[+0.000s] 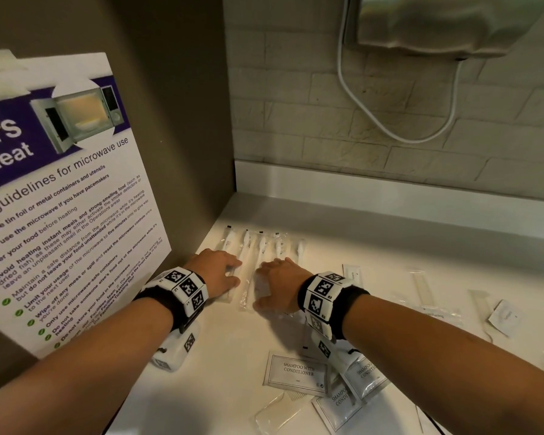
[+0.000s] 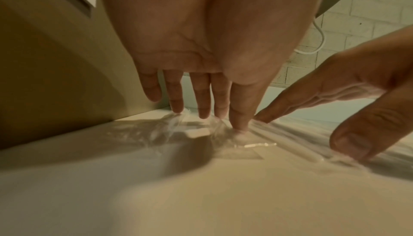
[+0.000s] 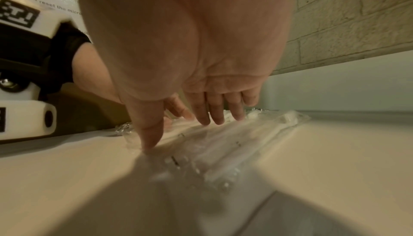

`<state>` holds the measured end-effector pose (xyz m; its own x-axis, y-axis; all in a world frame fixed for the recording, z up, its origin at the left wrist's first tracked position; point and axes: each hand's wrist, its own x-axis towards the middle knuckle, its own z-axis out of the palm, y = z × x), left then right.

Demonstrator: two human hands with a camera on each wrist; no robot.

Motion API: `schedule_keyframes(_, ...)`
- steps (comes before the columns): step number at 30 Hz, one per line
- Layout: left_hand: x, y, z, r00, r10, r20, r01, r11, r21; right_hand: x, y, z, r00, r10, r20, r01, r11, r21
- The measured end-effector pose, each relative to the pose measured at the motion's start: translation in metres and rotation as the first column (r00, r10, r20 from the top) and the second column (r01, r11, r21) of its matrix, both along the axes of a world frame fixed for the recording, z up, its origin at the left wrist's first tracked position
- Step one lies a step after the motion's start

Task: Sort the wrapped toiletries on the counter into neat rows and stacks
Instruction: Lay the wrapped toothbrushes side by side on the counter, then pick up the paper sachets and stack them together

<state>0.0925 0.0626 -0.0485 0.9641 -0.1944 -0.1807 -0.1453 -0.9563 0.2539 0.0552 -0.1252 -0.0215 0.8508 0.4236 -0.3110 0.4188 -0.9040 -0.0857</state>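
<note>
the landmark is the row of wrapped toothbrushes (image 1: 258, 249), which lies on the white counter (image 1: 220, 356) in the corner next to the microwave poster (image 1: 60, 199), bristle ends toward the back wall.

hand state: the left hand (image 1: 215, 271) lies flat on the left end of the row, fingers straight and pressing on the film; it grips nothing. the right hand (image 1: 280, 285) lies flat on the right half of the row in the same manner, thumb tip down on the near edge of a wrapper in the right wrist view. neither hand holds an item.

unsorted stock: shampoo sachets (image 1: 299, 372) lie in a loose overlapping pile nearer the person than the row. several slim wrapped items (image 1: 424, 287) lie scattered to the right of the row, well apart from it.

handling, judged: each toothbrush is light, with a stiff handle inside loose, crinkly, slippery film. the film is likely to slide on the smooth counter and ride over its neighbour. shift items by pressing flat fingers on the handle, not on the slack film ends. to lift one, pinch the handle at mid-length. the sachets look soft and flat; take them by the edges for stacking.
</note>
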Motion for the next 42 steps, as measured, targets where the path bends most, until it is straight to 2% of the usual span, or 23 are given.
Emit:
schedule_keyframes(7, -0.003, -0.002, 0.008, 0.999, 0.045, 0.005, -0.044, 0.992, -0.117, -0.007, -0.005, 0.012, 0.999, -0.020, 0.032, 0.019, 0.999, 0.048)
schedule_keyframes(10, -0.010, -0.005, 0.018, 0.996, 0.078, 0.043, -0.065, 0.967, -0.246, -0.010, -0.022, 0.024, 0.996, -0.058, 0.071, 0.048, 0.989, 0.137)
schedule_keyframes(12, -0.019, -0.011, 0.029, 0.996, 0.078, 0.050, -0.058, 0.945, -0.322, -0.011, -0.045, 0.033, 0.989, -0.137, 0.045, 0.128, 0.977, 0.171)
schedule_keyframes(15, -0.036, -0.029, 0.044, 0.997, -0.041, 0.071, 0.060, 0.955, -0.290, -0.013, -0.086, 0.041, 0.971, -0.238, -0.013, 0.238, 0.965, 0.113)
schedule_keyframes(18, -0.067, -0.057, 0.057, 0.983, -0.173, 0.059, 0.183, 0.939, -0.291, -0.017, -0.118, 0.036, 0.959, -0.275, -0.068, 0.278, 0.960, 0.042)
schedule_keyframes(21, -0.100, -0.079, 0.054, 0.952, -0.297, -0.073, 0.255, 0.903, -0.345, -0.030, -0.136, 0.026, 0.958, -0.257, -0.127, 0.255, 0.966, -0.033)
schedule_keyframes(25, -0.130, -0.087, 0.033, 0.906, -0.367, -0.212, 0.328, 0.924, -0.198, -0.047, -0.151, 0.013, 0.979, -0.196, -0.060, 0.195, 0.981, -0.014)
schedule_keyframes(29, -0.141, -0.090, 0.021, 0.925, -0.329, -0.187, 0.317, 0.944, -0.093, -0.060, -0.158, 0.012, 0.983, -0.185, -0.002, 0.185, 0.982, -0.032)
schedule_keyframes(33, -0.146, -0.102, 0.022, 0.937, -0.311, -0.161, 0.298, 0.949, -0.102, -0.066, -0.164, 0.006, 0.978, -0.210, 0.003, 0.210, 0.976, -0.065)
schedule_keyframes(37, -0.152, -0.109, 0.024, 0.963, -0.243, -0.115, 0.212, 0.949, -0.233, -0.075, -0.169, 0.000, 0.973, -0.232, -0.019, 0.231, 0.971, -0.057)
schedule_keyframes(40, -0.152, -0.110, 0.031, 0.978, -0.190, -0.081, 0.155, 0.934, -0.323, -0.087, -0.170, 0.002, 0.981, -0.192, 0.038, 0.194, 0.979, -0.069)
schedule_keyframes(42, -0.152, -0.109, 0.039, 0.987, -0.130, -0.097, 0.079, 0.908, -0.412, -0.100, -0.166, 0.012, 0.980, -0.152, 0.125, 0.143, 0.986, 0.084)
